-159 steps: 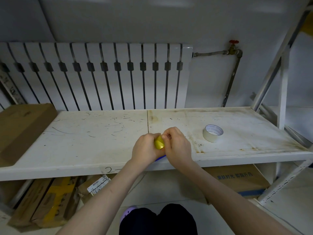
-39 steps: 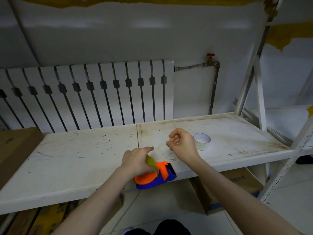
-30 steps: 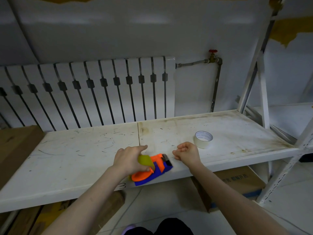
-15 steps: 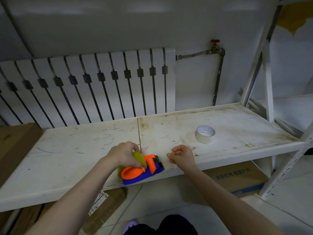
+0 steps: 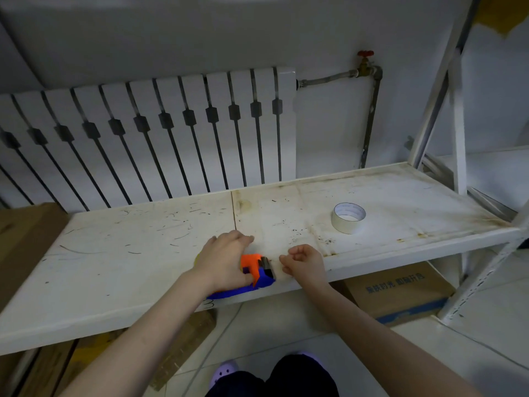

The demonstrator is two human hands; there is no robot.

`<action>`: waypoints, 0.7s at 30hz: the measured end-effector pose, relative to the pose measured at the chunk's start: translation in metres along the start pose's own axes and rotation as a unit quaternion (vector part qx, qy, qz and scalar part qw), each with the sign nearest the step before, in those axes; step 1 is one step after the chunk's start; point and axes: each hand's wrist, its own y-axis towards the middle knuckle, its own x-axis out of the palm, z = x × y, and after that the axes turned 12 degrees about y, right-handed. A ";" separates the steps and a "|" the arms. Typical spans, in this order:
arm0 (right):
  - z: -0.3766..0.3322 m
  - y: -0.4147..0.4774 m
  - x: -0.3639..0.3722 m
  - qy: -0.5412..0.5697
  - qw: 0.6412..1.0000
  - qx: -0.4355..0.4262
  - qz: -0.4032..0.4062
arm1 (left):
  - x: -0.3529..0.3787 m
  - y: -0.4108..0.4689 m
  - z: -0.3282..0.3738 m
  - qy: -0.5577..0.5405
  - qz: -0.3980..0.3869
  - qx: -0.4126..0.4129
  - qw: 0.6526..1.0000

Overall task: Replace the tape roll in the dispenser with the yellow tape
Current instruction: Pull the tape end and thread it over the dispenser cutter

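An orange and blue tape dispenser (image 5: 259, 272) lies at the front edge of the white shelf (image 5: 128, 253). My left hand (image 5: 224, 262) rests on top of it and grips it, thumb along its near side. The yellow tape is almost wholly hidden under that hand; only a yellow sliver (image 5: 197, 257) shows at the hand's left edge. My right hand (image 5: 303, 263) hovers just right of the dispenser's cutter end, fingers curled with nothing in them. A white tape roll (image 5: 348, 217) lies flat on the shelf further back on the right.
A radiator (image 5: 160, 133) stands behind the shelf, with a pipe and red valve (image 5: 365, 57) to its right. A rack upright (image 5: 458, 116) rises at the right end. Cardboard boxes sit at the left (image 5: 25, 242) and under the shelf (image 5: 400, 290).
My left hand has brought the dispenser down onto the shelf's front edge and now covers the yellow roll. My right hand stays curled, close beside the dispenser's front.
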 end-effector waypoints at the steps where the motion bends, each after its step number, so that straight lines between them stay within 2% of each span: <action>1: 0.000 -0.001 0.000 0.000 1.000 -0.004 0.005 | 0.004 0.000 0.006 -0.009 0.021 0.014 1.000; 5: -0.005 -0.004 0.000 0.012 1.000 -0.009 0.016 | 0.021 -0.002 0.016 -0.018 0.069 0.022 0.997; 11: -0.014 0.000 0.001 -0.034 0.998 0.038 0.025 | 0.025 -0.001 0.012 0.071 0.066 0.046 0.994; 21: -0.021 -0.005 -0.004 -0.063 0.997 0.036 0.022 | 0.026 0.002 0.012 0.038 0.059 0.051 0.996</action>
